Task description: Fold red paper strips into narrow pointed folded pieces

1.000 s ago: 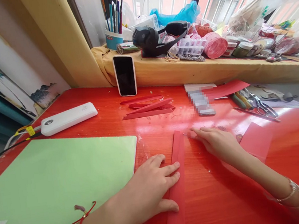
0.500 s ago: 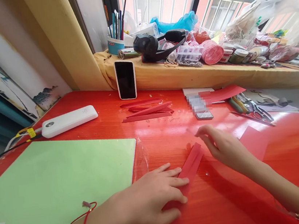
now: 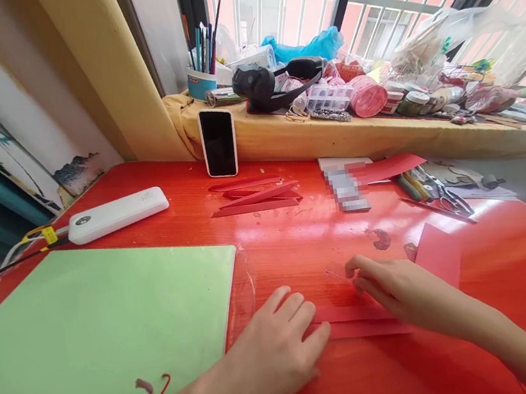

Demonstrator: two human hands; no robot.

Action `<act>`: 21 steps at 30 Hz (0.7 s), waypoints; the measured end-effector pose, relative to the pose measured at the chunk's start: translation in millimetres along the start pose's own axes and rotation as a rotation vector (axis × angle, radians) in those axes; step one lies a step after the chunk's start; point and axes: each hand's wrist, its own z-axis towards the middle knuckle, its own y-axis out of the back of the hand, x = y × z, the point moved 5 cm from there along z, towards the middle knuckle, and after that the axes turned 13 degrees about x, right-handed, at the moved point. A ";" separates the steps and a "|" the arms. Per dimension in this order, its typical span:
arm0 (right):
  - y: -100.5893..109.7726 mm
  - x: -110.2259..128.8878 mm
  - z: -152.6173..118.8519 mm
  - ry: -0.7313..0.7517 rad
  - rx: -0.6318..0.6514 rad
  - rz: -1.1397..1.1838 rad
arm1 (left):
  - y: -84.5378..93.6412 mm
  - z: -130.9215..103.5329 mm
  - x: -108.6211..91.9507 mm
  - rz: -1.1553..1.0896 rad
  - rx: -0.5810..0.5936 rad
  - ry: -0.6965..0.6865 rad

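Note:
A folded red paper strip (image 3: 358, 328) lies roughly level across the red table, with a crease along its length. Its left end is between the thumb and forefinger of my left hand (image 3: 282, 343), which rests low on the table. Above the strip's right part, my right hand (image 3: 391, 283) pinches a thin, see-through piece (image 3: 337, 272) whose shape is hard to make out. The right forearm crosses in front of a flat red paper piece (image 3: 438, 255). Several narrow red strips (image 3: 258, 199) lie in a loose pile farther back.
A green board (image 3: 103, 308) covers the left side, beside a clear plastic sheet (image 3: 241, 290). Behind are a white power bank (image 3: 117, 215), an upright phone (image 3: 218, 143), scissors (image 3: 447, 195) and pliers (image 3: 414, 185). The sill (image 3: 284, 136) is crowded with craft items.
The folded strip has turned from a diagonal to nearly level. My left hand has drawn its spread fingers in around the strip's left end. My right hand has come lower, toward me, with the thin piece.

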 end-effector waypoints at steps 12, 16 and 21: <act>7.4 19.9 29.0 0.273 -0.292 -0.266 | 5.2 -1.6 32.2 -0.003 -0.026 0.053; -10.8 23.2 39.3 0.377 -0.256 -0.202 | 1.4 -2.2 47.5 -0.101 -0.052 0.088; -18.4 23.1 44.1 0.467 -0.239 -0.125 | -1.4 -1.6 51.1 -0.146 -0.097 0.112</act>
